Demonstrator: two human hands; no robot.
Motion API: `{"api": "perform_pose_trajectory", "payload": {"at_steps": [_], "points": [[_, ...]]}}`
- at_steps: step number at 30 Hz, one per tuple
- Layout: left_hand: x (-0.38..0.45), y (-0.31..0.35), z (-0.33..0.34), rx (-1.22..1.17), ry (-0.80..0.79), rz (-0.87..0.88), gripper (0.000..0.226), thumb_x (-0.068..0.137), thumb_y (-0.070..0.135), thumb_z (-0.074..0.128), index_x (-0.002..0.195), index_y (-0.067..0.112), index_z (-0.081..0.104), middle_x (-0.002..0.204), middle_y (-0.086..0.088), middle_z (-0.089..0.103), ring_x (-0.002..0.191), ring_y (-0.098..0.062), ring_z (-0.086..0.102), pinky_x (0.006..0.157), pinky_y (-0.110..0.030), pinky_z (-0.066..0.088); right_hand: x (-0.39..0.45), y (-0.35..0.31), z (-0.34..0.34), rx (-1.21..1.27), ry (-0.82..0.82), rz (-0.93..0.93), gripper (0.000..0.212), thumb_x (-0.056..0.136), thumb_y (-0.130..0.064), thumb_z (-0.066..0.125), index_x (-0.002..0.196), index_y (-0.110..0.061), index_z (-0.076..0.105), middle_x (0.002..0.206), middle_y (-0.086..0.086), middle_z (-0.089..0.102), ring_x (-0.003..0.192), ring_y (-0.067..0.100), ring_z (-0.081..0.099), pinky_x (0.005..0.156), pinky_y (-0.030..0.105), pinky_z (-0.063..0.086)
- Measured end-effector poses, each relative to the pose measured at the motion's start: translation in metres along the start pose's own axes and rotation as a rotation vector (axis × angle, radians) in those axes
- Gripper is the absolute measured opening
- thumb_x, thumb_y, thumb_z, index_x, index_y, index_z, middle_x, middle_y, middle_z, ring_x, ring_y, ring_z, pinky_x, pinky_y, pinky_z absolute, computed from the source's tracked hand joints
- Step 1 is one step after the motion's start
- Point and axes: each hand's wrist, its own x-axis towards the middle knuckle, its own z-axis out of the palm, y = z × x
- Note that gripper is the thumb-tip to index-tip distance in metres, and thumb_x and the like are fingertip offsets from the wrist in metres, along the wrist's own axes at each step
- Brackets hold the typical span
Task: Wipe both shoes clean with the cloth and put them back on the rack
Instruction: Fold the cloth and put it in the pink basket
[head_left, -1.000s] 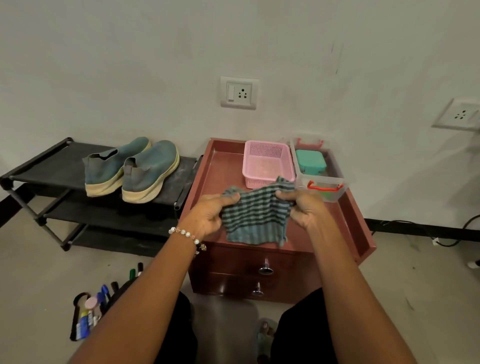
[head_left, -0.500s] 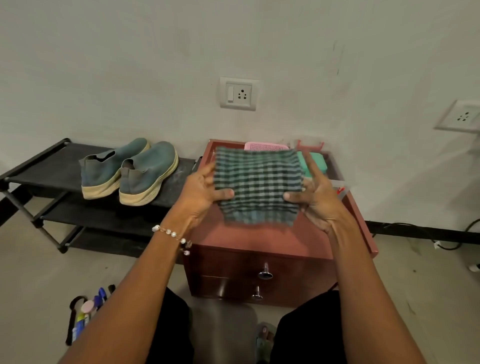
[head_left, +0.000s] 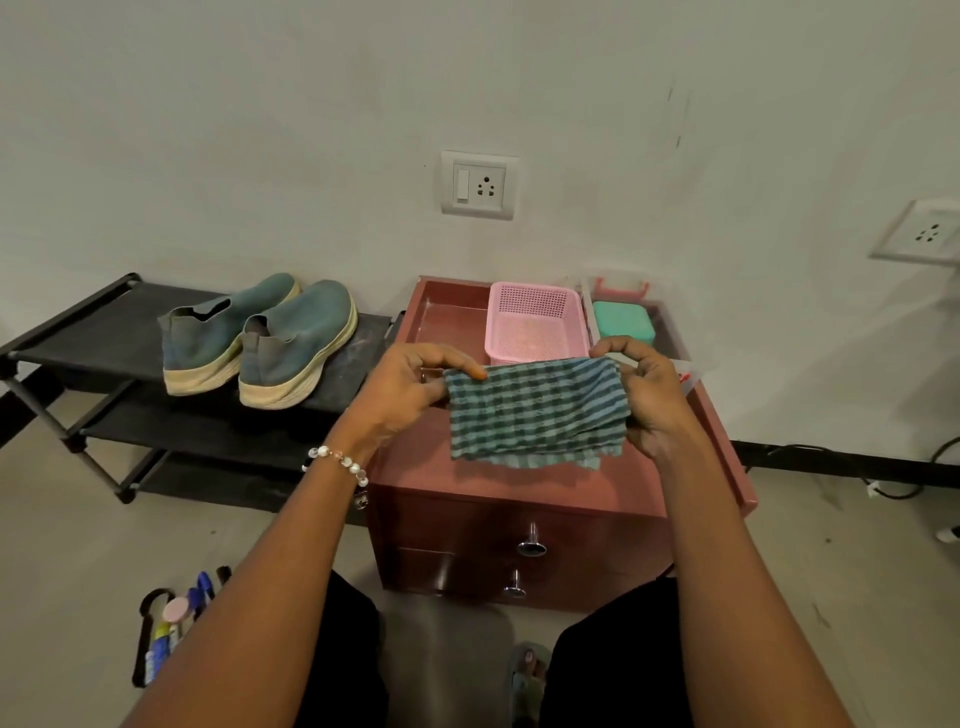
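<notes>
the left hand (head_left: 402, 397) and right hand (head_left: 649, 400) pinch the top corners of the striped cloth (head_left: 537, 413) at frame centre; both shoes (head_left: 260, 338) sit on the rack (head_left: 93, 332) at left, seemingly unwiped; wiping and returning them remain.

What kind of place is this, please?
Probably a room in a home, perhaps near the entrance: a low black shoe rack with two shoes stands beside a small drawer cabinet against a plain wall with sockets.
</notes>
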Motion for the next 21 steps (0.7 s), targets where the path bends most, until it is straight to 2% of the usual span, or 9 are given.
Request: {"api": "perform_pose_trajectory", "payload": {"at_steps": [4,7,9,11,13,15,16,18,21], "points": [[-0.001,-0.001,-0.005,-0.041,0.045,-0.091,0.026,0.088,-0.014,0.051,0.094,0.001,0.071,0.098,-0.014,0.073,0.093,-0.024,0.070,0.079,-0.028,0.057,0.002,0.001,-0.004,0.140,-0.044,0.128,0.033,0.084,0.021,0.038,0.079,-0.003,0.060,0.071,0.010,0.069,0.064,0.020,0.064,0.055,0.028,0.057],[-0.001,0.000,-0.005,-0.189,0.060,-0.208,0.032,0.089,-0.012,0.038,0.094,-0.005,0.069,0.099,-0.020,0.071,0.091,-0.026,0.069,0.080,-0.032,0.058,0.004,0.001,-0.005,0.231,0.011,0.200,0.025,0.085,0.009,0.039,0.084,-0.002,0.062,0.082,0.013,0.064,0.070,0.022,0.060,0.061,0.032,0.057],[0.000,0.000,0.001,-0.244,0.101,-0.286,0.028,0.095,0.006,0.044,0.091,-0.010,0.067,0.093,-0.020,0.070,0.082,-0.023,0.068,0.073,-0.034,0.058,0.003,0.001,-0.001,0.194,-0.011,0.196,0.012,0.085,-0.004,0.056,0.094,-0.001,0.064,0.090,0.013,0.064,0.074,0.022,0.063,0.062,0.034,0.057],[0.001,-0.004,0.005,-0.038,0.130,-0.345,0.046,0.090,0.040,0.060,0.088,-0.006,0.067,0.080,-0.010,0.069,0.069,-0.017,0.064,0.064,-0.031,0.054,0.000,0.002,0.004,0.015,-0.092,0.105,0.032,0.072,-0.002,0.074,0.103,-0.004,0.065,0.100,0.014,0.064,0.081,0.021,0.067,0.065,0.031,0.057],[0.001,-0.012,0.006,0.197,-0.016,-0.367,0.055,0.069,0.053,0.071,0.101,0.008,0.064,0.091,-0.005,0.068,0.080,-0.016,0.066,0.070,-0.031,0.053,-0.004,0.001,0.012,-0.152,-0.185,-0.026,0.046,0.064,0.004,0.077,0.106,-0.009,0.064,0.106,0.012,0.064,0.087,0.020,0.067,0.073,0.033,0.058],[0.000,-0.014,0.007,0.233,-0.270,-0.390,0.053,0.069,0.042,0.077,0.117,0.028,0.058,0.109,-0.001,0.064,0.101,-0.015,0.062,0.083,-0.031,0.052,-0.010,-0.002,0.020,-0.237,-0.301,-0.134,0.055,0.066,0.011,0.074,0.115,-0.009,0.060,0.109,0.013,0.066,0.093,0.023,0.067,0.083,0.036,0.057],[0.000,-0.013,0.009,0.236,-0.356,-0.377,0.048,0.072,0.035,0.078,0.116,0.032,0.060,0.110,0.004,0.065,0.105,-0.013,0.061,0.089,-0.031,0.051,-0.011,-0.003,0.022,-0.261,-0.353,-0.175,0.059,0.068,0.012,0.074,0.121,-0.009,0.057,0.111,0.015,0.066,0.096,0.026,0.067,0.087,0.036,0.056],[0.000,-0.010,0.016,0.249,-0.387,-0.304,0.035,0.071,0.026,0.080,0.103,0.030,0.068,0.105,0.011,0.069,0.104,-0.009,0.062,0.094,-0.029,0.049,-0.013,-0.007,0.021,-0.277,-0.434,-0.222,0.069,0.069,0.011,0.074,0.130,-0.010,0.051,0.113,0.017,0.067,0.100,0.030,0.066,0.090,0.037,0.054],[0.003,-0.008,0.024,0.187,-0.328,-0.233,0.038,0.073,0.014,0.081,0.108,0.014,0.069,0.107,0.003,0.071,0.102,-0.012,0.066,0.092,-0.025,0.051,-0.012,-0.012,0.022,-0.304,-0.415,-0.249,0.078,0.069,0.011,0.074,0.136,-0.016,0.046,0.114,0.014,0.067,0.099,0.027,0.066,0.089,0.035,0.055]]}}
